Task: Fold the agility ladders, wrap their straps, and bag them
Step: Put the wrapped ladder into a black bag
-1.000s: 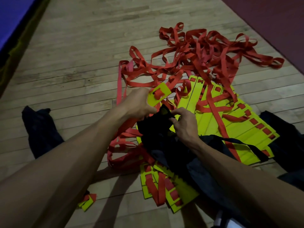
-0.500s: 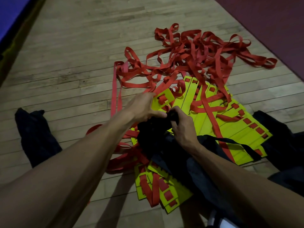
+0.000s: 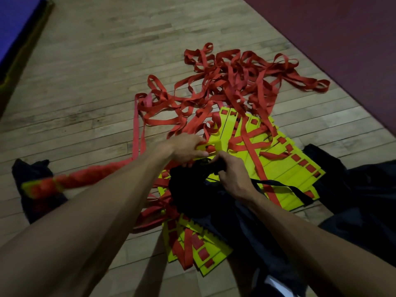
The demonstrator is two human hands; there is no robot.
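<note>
Newly swung leftward, rung bundle [image 3: 46,185]; both hands [image 3: 186,150] [image 3: 232,176] grip black bag [image 3: 192,185].

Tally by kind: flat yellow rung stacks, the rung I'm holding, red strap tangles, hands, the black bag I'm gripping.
Yellow rung stacks: 2, fanned stack, near stack
Held yellow rung: 1
Red strap tangle: 1
Hands: 2, left hand, right hand
Black bag: 1
Total: 7

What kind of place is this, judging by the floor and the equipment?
Probably a sports hall or gym: a wooden plank floor, a blue mat along the left edge, and agility ladders with red straps spread out.
</note>
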